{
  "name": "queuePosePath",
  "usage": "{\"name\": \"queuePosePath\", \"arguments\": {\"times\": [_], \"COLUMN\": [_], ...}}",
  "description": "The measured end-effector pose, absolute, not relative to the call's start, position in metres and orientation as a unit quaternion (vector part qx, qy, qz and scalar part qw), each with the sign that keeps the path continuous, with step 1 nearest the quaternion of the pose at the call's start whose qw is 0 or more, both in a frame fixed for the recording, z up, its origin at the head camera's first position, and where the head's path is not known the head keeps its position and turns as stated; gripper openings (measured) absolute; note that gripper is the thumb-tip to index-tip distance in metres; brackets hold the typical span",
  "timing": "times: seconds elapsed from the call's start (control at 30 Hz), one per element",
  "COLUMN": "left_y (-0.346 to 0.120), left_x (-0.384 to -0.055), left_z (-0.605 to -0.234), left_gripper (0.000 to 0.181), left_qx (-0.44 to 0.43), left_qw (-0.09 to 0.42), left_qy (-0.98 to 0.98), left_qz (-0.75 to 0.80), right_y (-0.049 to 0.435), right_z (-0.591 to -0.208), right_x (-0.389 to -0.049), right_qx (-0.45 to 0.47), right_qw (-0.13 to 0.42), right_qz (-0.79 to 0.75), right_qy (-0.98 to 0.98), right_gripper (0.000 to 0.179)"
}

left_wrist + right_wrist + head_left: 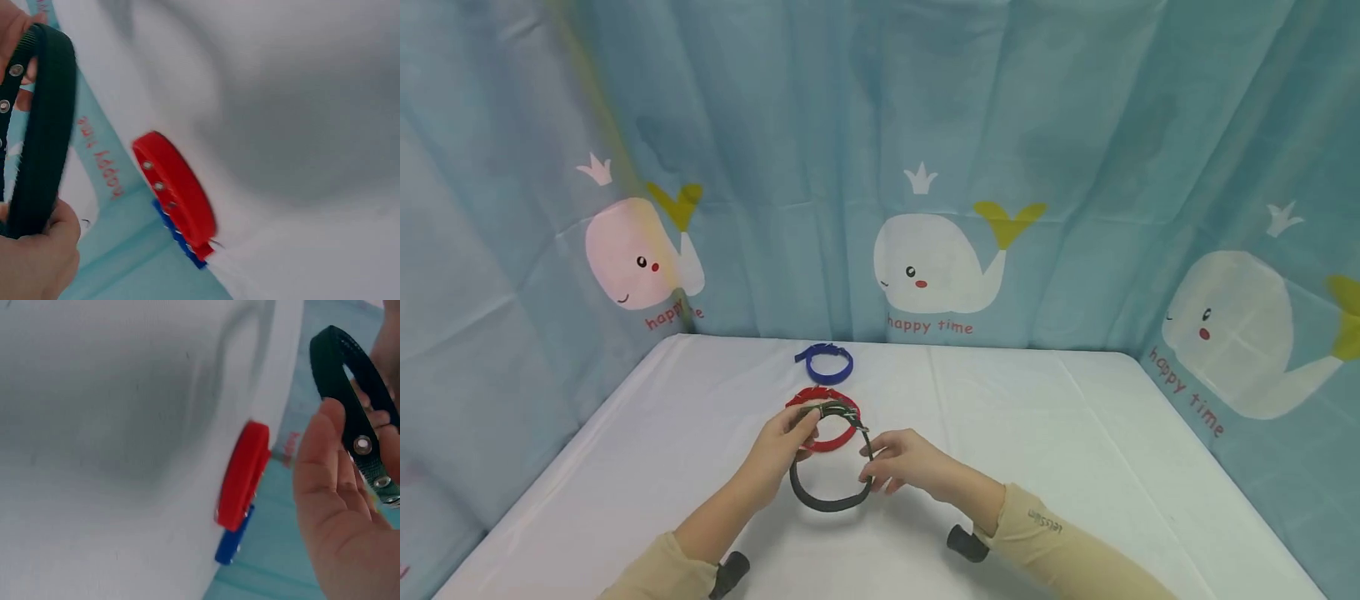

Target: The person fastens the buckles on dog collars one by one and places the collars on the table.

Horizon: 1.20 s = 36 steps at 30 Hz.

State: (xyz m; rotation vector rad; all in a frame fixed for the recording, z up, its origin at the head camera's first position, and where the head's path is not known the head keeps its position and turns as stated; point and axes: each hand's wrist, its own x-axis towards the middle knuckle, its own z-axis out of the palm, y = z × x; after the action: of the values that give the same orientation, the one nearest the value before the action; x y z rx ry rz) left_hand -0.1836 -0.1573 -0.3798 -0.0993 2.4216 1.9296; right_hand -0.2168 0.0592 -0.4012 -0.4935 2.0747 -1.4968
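Note:
A dark green collar (829, 505), buckled into a loop, is held up above the white table by both hands. My left hand (772, 454) pinches it at the upper left, close to the metal buckle. On the right side of the loop, my right hand (917, 462) holds the strap between thumb and fingers. Metal eyelets show along the green strap (337, 372) in the right wrist view. Behind it a red collar (829, 446), also looped, lies on the table, partly covered by the green one in the head view. Farther back lies a looped blue collar (830, 379).
The table (1037, 450) has a white cover. A light blue curtain (820, 250) with printed whales hangs behind it and along both sides. Dark cylindrical pieces (967, 543) show by each wrist.

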Motion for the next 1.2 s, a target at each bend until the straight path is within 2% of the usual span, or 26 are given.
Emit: {"name": "queuePosePath", "arguments": {"times": [0.27,0.47,0.67,0.97,1.2], "left_y": [-0.189,-0.204,-0.206,-0.212,-0.221], "left_x": [-0.187,-0.186,-0.187,-0.189,-0.184], "left_z": [-0.400,-0.415,-0.418,-0.417,-0.410], "left_gripper": [0.037,0.038,0.046,0.039,0.040], "left_qx": [-0.090,-0.125,-0.166,-0.131,-0.096], "left_qw": [0.087,0.153,0.183,0.150,0.126], "left_qy": [0.828,0.861,0.863,0.929,0.933], "left_qz": [0.547,0.468,0.442,0.313,0.324], "right_y": [0.037,0.032,0.027,0.028,0.061], "right_z": [-0.419,-0.430,-0.434,-0.432,-0.429], "right_x": [-0.221,-0.221,-0.219,-0.224,-0.230], "right_qx": [-0.134,-0.118,-0.092,-0.062,-0.064], "right_qw": [0.278,0.313,0.315,0.277,0.248], "right_qz": [-0.565,-0.569,-0.560,-0.548,-0.520], "right_qy": [0.765,0.751,0.761,0.787,0.815], "right_gripper": [0.023,0.015,0.011,0.016,0.025]}}
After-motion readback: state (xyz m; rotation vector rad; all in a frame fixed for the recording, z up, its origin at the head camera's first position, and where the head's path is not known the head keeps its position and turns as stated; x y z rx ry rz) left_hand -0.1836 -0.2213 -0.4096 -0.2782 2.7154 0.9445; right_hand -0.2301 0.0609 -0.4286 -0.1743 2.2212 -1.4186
